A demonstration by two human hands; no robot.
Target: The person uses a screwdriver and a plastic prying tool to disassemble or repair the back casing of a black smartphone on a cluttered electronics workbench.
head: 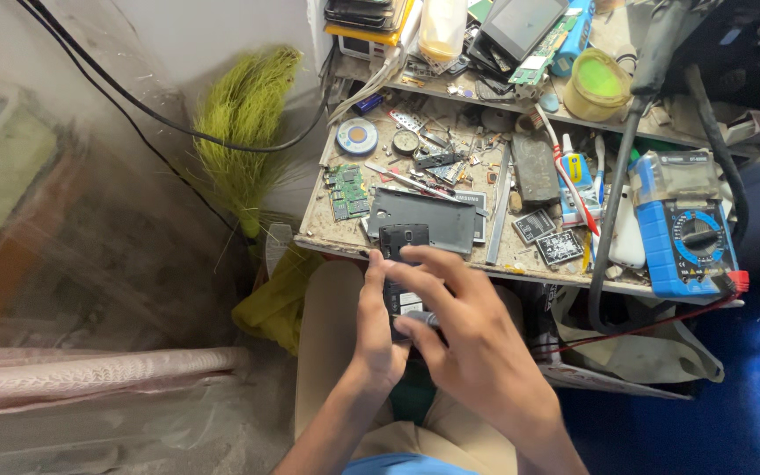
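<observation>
A dark mobile phone [402,242] with its back cover off is held over my lap, just below the front edge of the workbench [327,236]. My left hand [376,330] grips it from the left side. My right hand [464,330] lies across its lower part, fingers spread over it and pressing a small grey piece against it. A grey phone back cover [424,218] lies on the bench right above the phone.
The bench is crowded: a green circuit board [347,190], tweezers, screws, a solder reel [358,136], a blue multimeter [688,237] at right, a yellow-green jar [597,84], stacked phones at the back. A green broom [244,132] leans at the left.
</observation>
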